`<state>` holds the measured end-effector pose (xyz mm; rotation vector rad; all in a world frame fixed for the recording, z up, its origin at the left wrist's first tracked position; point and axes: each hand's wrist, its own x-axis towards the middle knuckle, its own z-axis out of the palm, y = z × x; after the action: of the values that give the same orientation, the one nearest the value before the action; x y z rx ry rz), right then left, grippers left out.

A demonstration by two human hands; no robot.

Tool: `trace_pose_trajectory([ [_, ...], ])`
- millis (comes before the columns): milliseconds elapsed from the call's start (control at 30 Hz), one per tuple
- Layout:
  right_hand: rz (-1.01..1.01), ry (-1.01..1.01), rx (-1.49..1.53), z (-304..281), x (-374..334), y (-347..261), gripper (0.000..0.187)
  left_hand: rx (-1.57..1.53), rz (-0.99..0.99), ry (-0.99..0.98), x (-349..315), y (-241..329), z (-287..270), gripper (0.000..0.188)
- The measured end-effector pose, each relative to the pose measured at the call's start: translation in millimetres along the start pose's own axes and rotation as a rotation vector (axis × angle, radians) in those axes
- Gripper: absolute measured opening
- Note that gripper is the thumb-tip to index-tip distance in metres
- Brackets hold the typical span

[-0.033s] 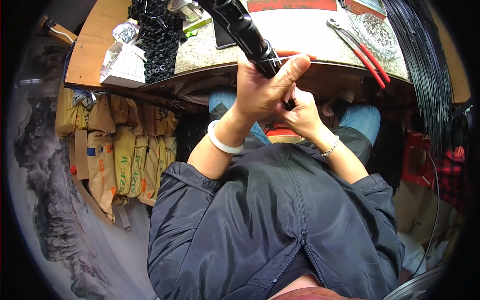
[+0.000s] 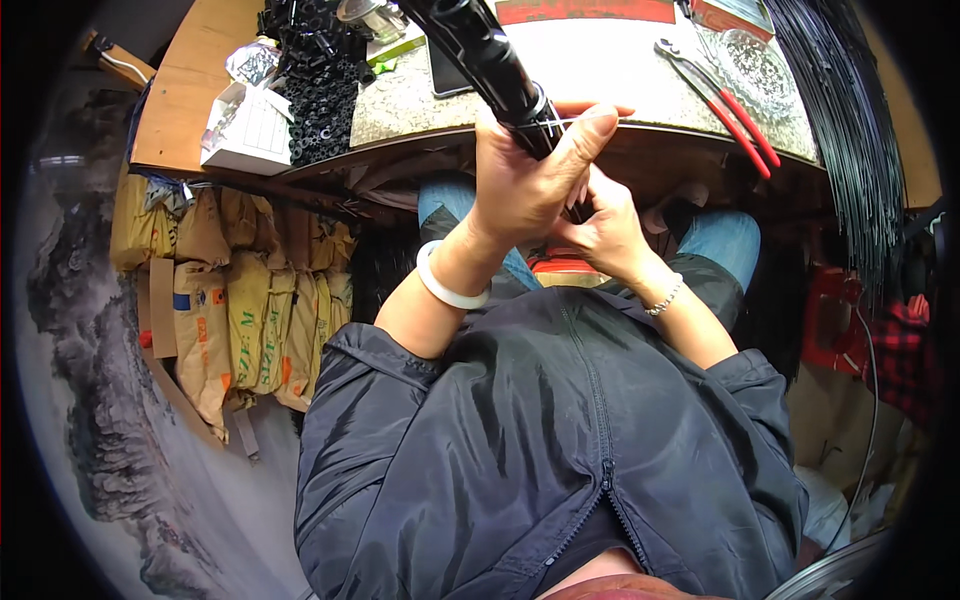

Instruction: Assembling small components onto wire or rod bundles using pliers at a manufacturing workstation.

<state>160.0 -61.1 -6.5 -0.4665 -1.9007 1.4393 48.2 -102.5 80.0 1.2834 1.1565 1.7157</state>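
A long glossy black shaft with thin ribs bundled along it [image 2: 490, 70], looking like a folded umbrella frame, slants up and away past the table's near edge. My left hand [image 2: 520, 190] is wrapped round its lower part, the thumb stretched along one side. A thin pale strand [image 2: 548, 122] crosses the shaft by that thumb; whether it is a wire or a tie I cannot tell. Close below, my right hand [image 2: 608, 225] has its fingers closed on the shaft's lower end, partly hidden behind the left hand.
Red-handled pliers [image 2: 735, 120] overhang the table edge, near a clear glass dish [image 2: 752, 72]. Black rods [image 2: 840, 130] drape off the right side. Small black parts [image 2: 325, 110] are heaped beside a white box [image 2: 248, 128]. Filled sacks [image 2: 240, 310] stand at the lower left.
The fingers of my right hand have shifted slightly upward against the shaft. My left hand and the shaft keep almost the same place.
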Motion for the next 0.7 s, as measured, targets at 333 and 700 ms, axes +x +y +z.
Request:
trace_pose_trajectory([
  [333,-0.497,0.321,-0.630,-35.1,24.7,-85.5,0.053,0.063,0.027,0.208,-9.4,-13.2,15.9,0.014],
  [700,-0.474,0.326,-0.619,-33.4,10.9,-88.5,0.014,0.150,0.174,0.150,-15.5,-15.5,18.0,0.009],
])
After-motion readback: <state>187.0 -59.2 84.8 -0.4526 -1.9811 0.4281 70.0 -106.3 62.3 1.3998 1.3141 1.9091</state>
